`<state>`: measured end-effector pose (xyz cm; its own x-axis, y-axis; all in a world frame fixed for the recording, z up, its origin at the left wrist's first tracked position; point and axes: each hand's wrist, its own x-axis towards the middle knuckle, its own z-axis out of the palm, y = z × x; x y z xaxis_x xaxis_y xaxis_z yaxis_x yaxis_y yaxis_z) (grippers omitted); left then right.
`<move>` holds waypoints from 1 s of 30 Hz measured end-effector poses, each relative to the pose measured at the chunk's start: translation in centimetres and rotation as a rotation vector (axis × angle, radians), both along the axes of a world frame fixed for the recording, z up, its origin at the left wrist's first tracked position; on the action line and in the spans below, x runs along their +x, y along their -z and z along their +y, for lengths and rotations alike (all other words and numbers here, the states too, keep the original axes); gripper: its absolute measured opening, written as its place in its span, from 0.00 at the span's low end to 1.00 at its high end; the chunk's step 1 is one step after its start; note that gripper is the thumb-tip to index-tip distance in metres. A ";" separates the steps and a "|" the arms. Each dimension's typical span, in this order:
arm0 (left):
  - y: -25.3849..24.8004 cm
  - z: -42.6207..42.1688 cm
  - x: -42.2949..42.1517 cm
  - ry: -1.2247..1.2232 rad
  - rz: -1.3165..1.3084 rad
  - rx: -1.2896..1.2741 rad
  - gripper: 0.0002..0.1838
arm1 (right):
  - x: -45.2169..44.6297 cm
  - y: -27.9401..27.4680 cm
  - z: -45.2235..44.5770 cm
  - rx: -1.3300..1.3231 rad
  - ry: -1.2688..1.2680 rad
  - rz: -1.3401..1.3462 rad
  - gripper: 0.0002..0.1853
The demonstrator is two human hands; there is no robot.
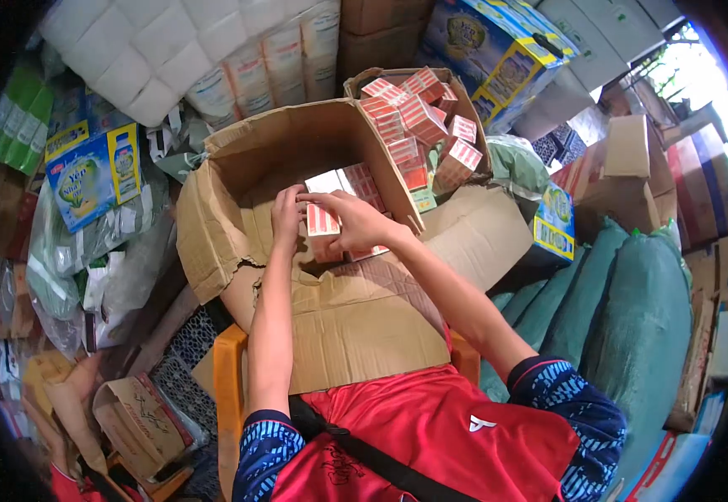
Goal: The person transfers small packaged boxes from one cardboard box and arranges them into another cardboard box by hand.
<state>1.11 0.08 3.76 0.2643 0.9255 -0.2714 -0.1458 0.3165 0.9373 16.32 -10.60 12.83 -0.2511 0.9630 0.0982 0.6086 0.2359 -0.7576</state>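
Observation:
A large open cardboard carton (247, 159) stands in front of me, its near flap (356, 326) folded down toward my lap. Inside, several small red-and-white striped boxes (362, 184) sit against its right wall. My right hand (356, 219) is closed around one red-and-white box (322, 221), thumb and fingers on its sides. At that box's left edge is my left hand (289, 214), its fingers bent against the box's far left corner. Part of the box is hidden under my fingers.
Behind the right wall, a second carton (477, 109) holds a loose heap of red-and-white boxes (421, 119). Green wrapped bundles (640, 326) lean at the right. Blue-and-yellow cartons (92, 176) and plastic bags stand left. A person's arm (75, 410) shows at lower left.

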 end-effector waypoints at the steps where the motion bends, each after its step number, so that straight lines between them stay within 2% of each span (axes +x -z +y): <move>1: 0.7 0.5 -0.2 0.020 0.047 0.090 0.20 | -0.1 0.1 -0.1 0.027 0.004 0.008 0.49; 4: 2.3 1.2 -0.1 0.045 -0.049 0.053 0.20 | -0.3 0.1 -0.7 0.095 -0.074 -0.011 0.49; 5: 2.6 1.0 -0.4 0.074 -0.046 0.042 0.20 | -0.3 -0.3 -0.8 -0.029 -0.063 -0.122 0.48; 8: 1.9 0.6 -0.3 0.081 0.076 0.055 0.21 | 0.4 0.6 -0.6 0.063 -0.092 -0.103 0.49; 9: 1.5 0.4 -0.3 0.095 0.113 0.121 0.20 | 0.8 1.1 -0.2 0.079 -0.101 -0.107 0.49; 12: 5.6 2.5 -0.4 0.135 0.439 0.409 0.22 | 1.3 1.7 1.4 -0.228 -0.125 -0.128 0.51; 14: 6.4 2.7 -0.4 0.159 0.366 0.220 0.26 | 0.8 2.7 1.6 -0.143 -0.115 -0.154 0.51; 16: 3.6 1.2 -0.3 0.139 0.200 -0.037 0.29 | 0.3 3.2 1.3 -0.122 -0.078 -0.205 0.51; 17: 5.7 2.2 -0.3 0.099 0.174 -0.107 0.28 | 0.0 3.5 0.8 -0.106 -0.046 -0.261 0.49; 20: 4.8 1.9 -0.5 0.169 0.263 -0.145 0.28 | -0.9 4.2 -0.9 -0.106 0.036 -0.341 0.47; 23: -0.4 -1.3 -0.6 0.396 0.475 -0.341 0.37 | 0.2 3.9 -2.0 -0.099 0.028 -0.356 0.49; 25: 0.7 -1.3 -1.1 0.575 0.615 -0.351 0.45 | 0.7 5.0 -2.4 -0.048 0.039 -0.317 0.51; 28: 2.9 -1.4 -1.5 0.691 0.577 -0.219 0.46 | 0.2 5.5 -3.1 -0.070 0.107 -0.321 0.43; 29: 3.6 -1.6 -1.6 0.655 0.569 -0.016 0.44 | 0.3 5.9 -2.9 -0.053 0.105 -0.324 0.40; 30: 3.0 -1.7 -1.5 0.664 0.564 -0.118 0.44 | 0.4 6.7 -2.7 -0.039 0.102 -0.327 0.37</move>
<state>-0.35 -1.60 0.73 0.5360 0.5857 -0.6080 0.5781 0.2702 0.7699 16.73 -13.33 6.18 -0.1653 0.9862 -0.0090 0.8397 0.1359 -0.5258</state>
